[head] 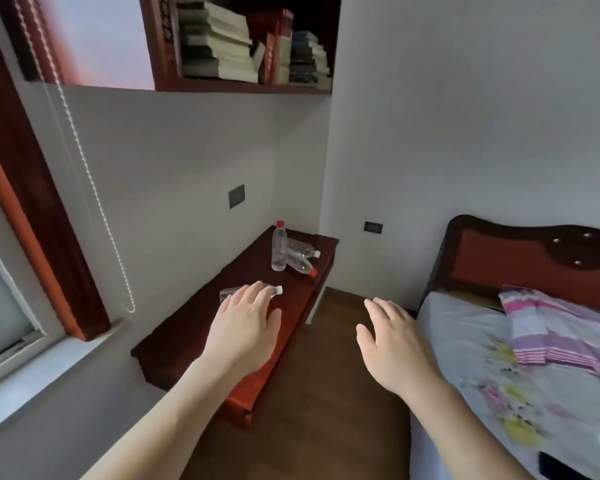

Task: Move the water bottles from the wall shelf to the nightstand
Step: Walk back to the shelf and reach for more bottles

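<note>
Nightstand [187, 341] holds nearest bottle [228, 294] flat (cap rightward).

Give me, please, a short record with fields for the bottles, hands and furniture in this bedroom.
nightstand: dark red wood, beside the bed
upright bottle: clear plastic, red cap, standing at the nightstand's far end
lying bottles: two clear plastic, one white-capped bottle, one red-capped bottle, beside the upright bottle
near bottle: clear plastic, white cap, on its side, partly hidden by the left hand
left hand: fingers straight, over near bottle; contact unclear
right hand: open, holding nothing
wall shelf: dark red wood, stacked books; no bottles visible
</note>
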The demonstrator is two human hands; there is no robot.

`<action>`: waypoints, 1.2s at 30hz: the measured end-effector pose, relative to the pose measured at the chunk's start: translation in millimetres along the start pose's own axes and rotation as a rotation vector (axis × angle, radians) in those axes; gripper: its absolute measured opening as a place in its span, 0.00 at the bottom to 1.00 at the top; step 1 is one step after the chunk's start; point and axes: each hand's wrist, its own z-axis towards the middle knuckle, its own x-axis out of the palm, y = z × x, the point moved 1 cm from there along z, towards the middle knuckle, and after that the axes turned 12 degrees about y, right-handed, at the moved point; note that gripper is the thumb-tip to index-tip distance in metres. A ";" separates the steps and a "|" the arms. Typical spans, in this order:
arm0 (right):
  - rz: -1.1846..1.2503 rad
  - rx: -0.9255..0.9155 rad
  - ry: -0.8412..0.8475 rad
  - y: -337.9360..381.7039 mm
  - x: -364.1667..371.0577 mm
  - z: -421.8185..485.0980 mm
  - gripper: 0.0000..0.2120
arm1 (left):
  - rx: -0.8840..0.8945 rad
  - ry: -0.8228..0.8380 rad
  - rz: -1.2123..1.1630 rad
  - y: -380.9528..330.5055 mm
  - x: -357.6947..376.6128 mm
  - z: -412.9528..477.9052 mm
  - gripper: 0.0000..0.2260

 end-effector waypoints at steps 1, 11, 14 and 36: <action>0.001 0.016 0.004 -8.9 -1.6 20.6 0.26 | -0.001 0.010 -0.009 0.0 3.4 27.3 0.22; -0.032 -0.031 0.022 -101.6 -11.8 243.6 0.26 | -0.053 -0.023 0.019 -18.5 40.1 253.5 0.22; -0.032 -0.113 0.064 -123.6 -15.1 312.4 0.26 | -0.137 -0.036 0.013 -20.5 52.8 306.1 0.22; -0.094 -0.499 0.300 -122.5 69.4 701.2 0.27 | -0.647 0.119 -0.361 101.8 168.2 580.1 0.36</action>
